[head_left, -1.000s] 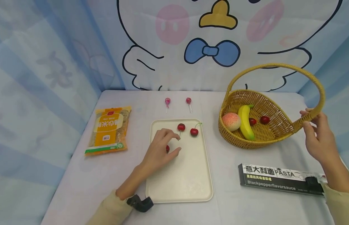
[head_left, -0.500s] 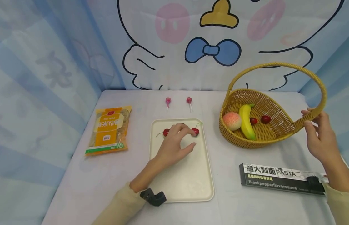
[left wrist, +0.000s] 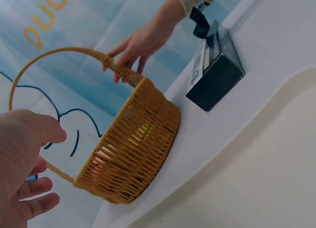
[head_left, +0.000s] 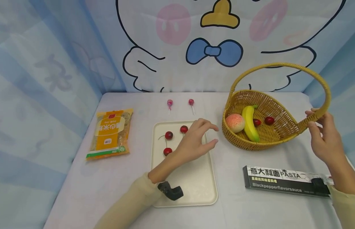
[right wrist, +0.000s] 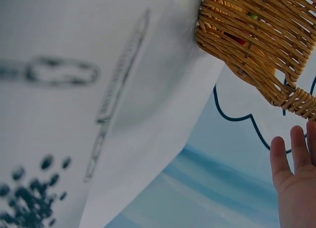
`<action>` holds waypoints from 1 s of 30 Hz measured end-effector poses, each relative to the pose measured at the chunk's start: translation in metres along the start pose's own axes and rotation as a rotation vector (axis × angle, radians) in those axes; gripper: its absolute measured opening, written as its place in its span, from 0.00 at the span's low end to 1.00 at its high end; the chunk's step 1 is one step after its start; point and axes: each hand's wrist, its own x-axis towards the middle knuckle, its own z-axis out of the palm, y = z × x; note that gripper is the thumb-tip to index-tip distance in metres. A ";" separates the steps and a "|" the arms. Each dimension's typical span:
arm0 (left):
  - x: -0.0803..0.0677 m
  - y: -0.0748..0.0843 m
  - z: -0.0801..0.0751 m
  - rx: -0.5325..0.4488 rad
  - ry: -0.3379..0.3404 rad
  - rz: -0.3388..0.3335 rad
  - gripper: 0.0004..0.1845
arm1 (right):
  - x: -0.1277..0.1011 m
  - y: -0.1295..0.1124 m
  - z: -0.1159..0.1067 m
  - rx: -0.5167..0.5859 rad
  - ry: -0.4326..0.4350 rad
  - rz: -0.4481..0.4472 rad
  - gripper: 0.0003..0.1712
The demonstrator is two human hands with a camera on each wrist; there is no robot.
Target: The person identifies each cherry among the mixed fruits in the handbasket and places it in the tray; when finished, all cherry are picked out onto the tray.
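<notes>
My left hand (head_left: 195,141) hovers over the right edge of the cream tray (head_left: 188,194), thumb and fingers spread apart. Nothing shows between them in the left wrist view, where the same hand (left wrist: 24,164) overlaps part of the basket's handle. Three cherries (head_left: 168,135) lie towards the tray's upper left, and the hand covers the tray's upper right. My right hand (head_left: 327,136) holds the foot of the handle of a wicker basket (head_left: 251,146), thumb in front and fingers behind. A peach (head_left: 235,123), a banana (head_left: 250,124) and two cherries (head_left: 269,120) sit inside the basket.
A black and white pasta box (head_left: 283,183) lies in front of the basket, partly under my right wrist. Two lollipops (head_left: 170,102) lie behind the tray. An orange and clear food packet (head_left: 110,133) is at the left. Printed curtains enclose the table.
My left hand has moved right across the tray, from the left cherries past the right one, which it now hides. A cherry with its stem shows at the tray's left. The right hand has stayed.
</notes>
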 end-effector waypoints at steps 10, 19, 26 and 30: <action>0.023 0.016 0.017 0.015 -0.081 0.075 0.18 | -0.001 0.001 -0.004 0.028 -0.026 0.008 0.31; 0.040 0.022 0.038 -0.031 -0.102 0.129 0.15 | 0.000 0.003 -0.006 0.035 -0.041 0.011 0.31; 0.055 0.030 0.046 0.023 -0.115 0.144 0.13 | -0.002 0.003 -0.005 0.040 -0.024 -0.022 0.31; 0.065 0.037 0.051 0.058 -0.140 0.129 0.12 | -0.001 0.002 -0.005 0.036 -0.030 -0.016 0.31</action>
